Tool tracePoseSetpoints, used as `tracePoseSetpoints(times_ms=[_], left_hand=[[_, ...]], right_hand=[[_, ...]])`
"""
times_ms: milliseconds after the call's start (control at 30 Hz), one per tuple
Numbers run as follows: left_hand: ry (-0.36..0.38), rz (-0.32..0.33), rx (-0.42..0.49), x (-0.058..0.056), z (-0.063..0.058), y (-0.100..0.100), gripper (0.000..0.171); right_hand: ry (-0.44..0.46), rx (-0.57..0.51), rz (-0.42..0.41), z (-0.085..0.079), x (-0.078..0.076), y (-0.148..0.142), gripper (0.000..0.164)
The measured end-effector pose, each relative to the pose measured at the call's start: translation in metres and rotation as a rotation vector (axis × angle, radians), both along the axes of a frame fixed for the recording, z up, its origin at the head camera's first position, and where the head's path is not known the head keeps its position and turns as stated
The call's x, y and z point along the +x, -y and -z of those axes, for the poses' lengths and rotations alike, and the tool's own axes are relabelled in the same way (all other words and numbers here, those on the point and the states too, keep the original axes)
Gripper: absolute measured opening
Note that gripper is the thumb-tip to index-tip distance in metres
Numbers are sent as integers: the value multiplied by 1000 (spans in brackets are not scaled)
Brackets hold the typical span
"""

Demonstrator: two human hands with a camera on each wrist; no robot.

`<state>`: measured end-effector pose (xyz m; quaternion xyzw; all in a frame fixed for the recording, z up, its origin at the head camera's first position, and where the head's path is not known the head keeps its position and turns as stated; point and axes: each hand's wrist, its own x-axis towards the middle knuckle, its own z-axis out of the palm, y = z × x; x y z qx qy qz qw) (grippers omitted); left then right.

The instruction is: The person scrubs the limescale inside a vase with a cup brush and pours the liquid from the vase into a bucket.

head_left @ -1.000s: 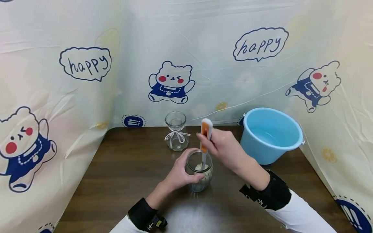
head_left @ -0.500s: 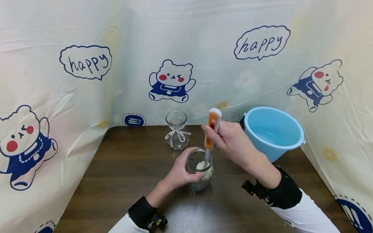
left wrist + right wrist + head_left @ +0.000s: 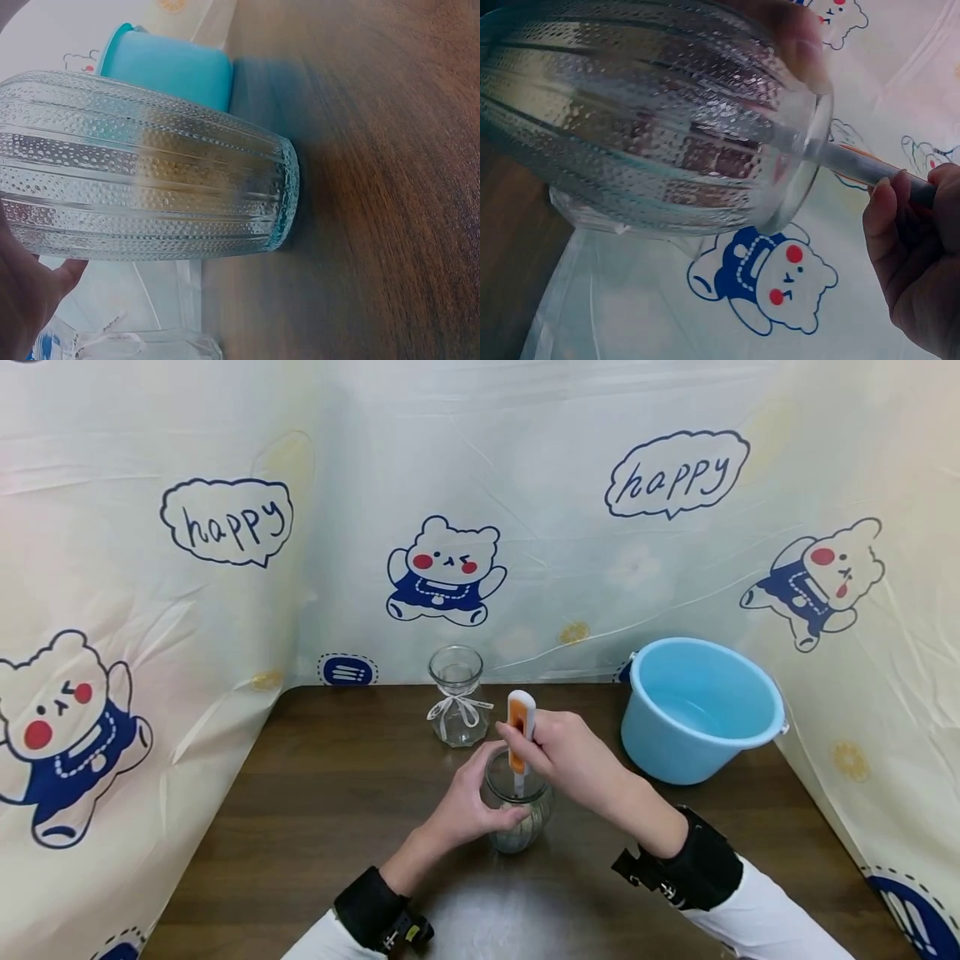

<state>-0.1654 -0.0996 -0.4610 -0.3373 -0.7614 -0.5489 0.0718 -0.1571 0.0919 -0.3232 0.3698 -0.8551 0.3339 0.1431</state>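
Observation:
A ribbed, dimpled glass jar (image 3: 517, 837) stands upright on the table. My left hand (image 3: 468, 797) is wrapped around its upper part, thumb on the near side. In the right hand (image 3: 581, 760) I grip the orange-and-white handle of a bottle brush (image 3: 521, 714), whose grey shaft passes down through the jar's mouth. The left wrist view shows the jar (image 3: 142, 169) close up, with a blurred tan shape inside that looks like the brush head. Fingers of the right hand (image 3: 919, 255) curl round the shaft in the right wrist view, outside the rim.
Behind the jar stands a clear glass vase (image 3: 459, 714) with a white ribbon bow. A light blue bucket (image 3: 693, 727) is at the back right of the dark wooden table (image 3: 322, 802). Printed curtain cloth (image 3: 555, 468) surrounds the back and sides.
My right hand lifted the brush up and to the right, then pushed it back down deeper into the jar. The left hand stays on the jar, which stands in place.

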Motion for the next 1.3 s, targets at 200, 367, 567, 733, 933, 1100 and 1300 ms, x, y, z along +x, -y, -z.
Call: tracePoseSetpoints(times_ms=[200, 367, 567, 733, 933, 1100, 1300], left_hand=[[-13, -5, 17, 0, 0, -3, 78], [3, -5, 27, 0, -1, -2, 79], [25, -1, 12, 1, 0, -1, 80], [33, 6, 19, 0, 0, -2, 79], [13, 3, 38, -3, -2, -3, 79], [10, 4, 39, -5, -2, -4, 78], [41, 10, 30, -1, 0, -2, 79]], right_hand=[[-79, -125, -13, -27, 7, -9, 31], [-95, -182, -11, -30, 10, -10, 39], [-25, -103, 0, 1, 11, 2, 40], [30, -99, 9, 1, 12, 1, 38], [15, -207, 54, -33, 15, -13, 22], [16, -237, 88, -39, 15, -12, 22], [52, -178, 41, -6, 6, 2, 19]])
